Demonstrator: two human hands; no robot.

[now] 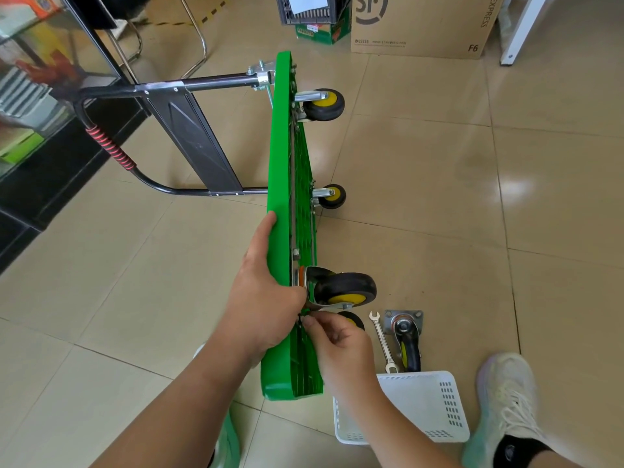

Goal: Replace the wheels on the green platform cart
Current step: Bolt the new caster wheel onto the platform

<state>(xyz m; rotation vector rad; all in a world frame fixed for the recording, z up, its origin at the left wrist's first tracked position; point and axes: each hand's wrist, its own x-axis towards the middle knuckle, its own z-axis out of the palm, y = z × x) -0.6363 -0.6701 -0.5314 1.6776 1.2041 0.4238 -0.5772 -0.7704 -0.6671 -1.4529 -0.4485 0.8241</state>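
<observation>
Fingers of left hand [260, 298] gripping green cart [280, 146], right hand [341, 342] pinching tiny part [301, 319] by caster [344, 288], white basket [450, 417] beside wrench [381, 339]

Cart [280, 163] on edge, handle [111, 153] left, wheels [324, 104] right, wrench [381, 342] and caster [407, 342] right of it, basket [422, 407] seemingly touching them, box [422, 25] behind.

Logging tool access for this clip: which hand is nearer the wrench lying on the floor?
Right. The right hand pinches a small part on the platform's underside, just left of the wrench; the left hand grips the platform's edge, farther left.
</observation>
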